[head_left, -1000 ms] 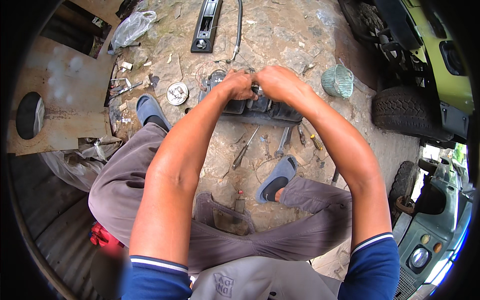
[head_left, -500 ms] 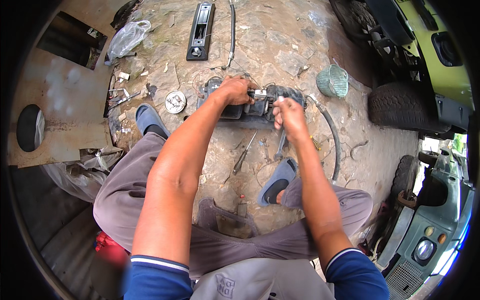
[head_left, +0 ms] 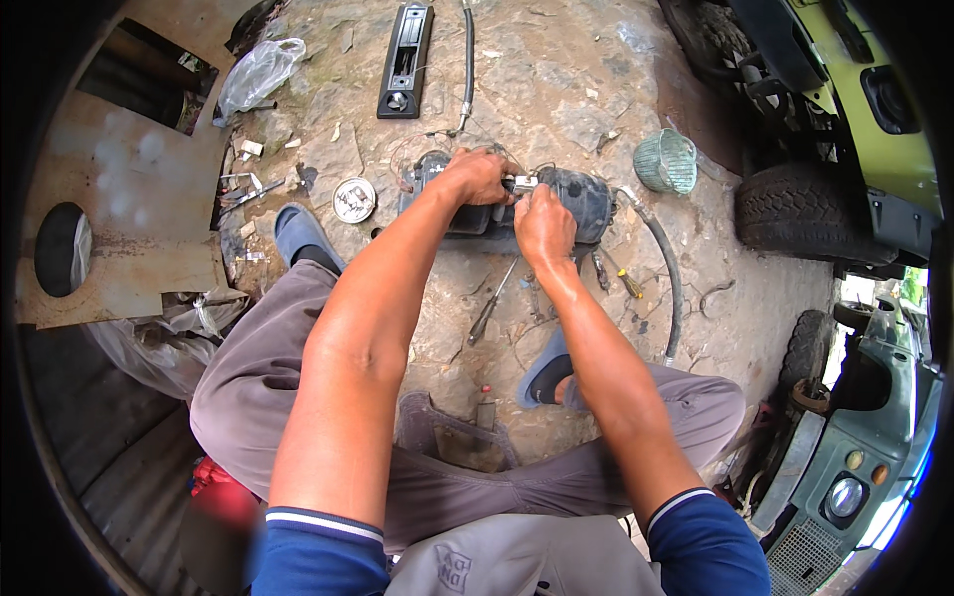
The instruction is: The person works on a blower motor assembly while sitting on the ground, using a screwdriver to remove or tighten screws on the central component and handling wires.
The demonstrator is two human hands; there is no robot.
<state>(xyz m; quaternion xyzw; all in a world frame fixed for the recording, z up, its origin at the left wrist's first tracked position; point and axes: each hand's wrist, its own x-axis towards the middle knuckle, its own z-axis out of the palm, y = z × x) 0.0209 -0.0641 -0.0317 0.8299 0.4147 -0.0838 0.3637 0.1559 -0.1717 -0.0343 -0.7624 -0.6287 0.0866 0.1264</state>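
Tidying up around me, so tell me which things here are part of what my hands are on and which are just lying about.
In hand: black part, small metal piece, left hand, right hand.
Lying about: screwdriver, green basket, round tin, black panel, plastic bag.

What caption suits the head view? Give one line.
Both hands, left hand and right hand, work a small metal fitting atop a dark engine part.

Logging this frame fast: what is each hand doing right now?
Left hand: closed, gripping the top of the dark engine part.
Right hand: closed around a small metal fitting on it.
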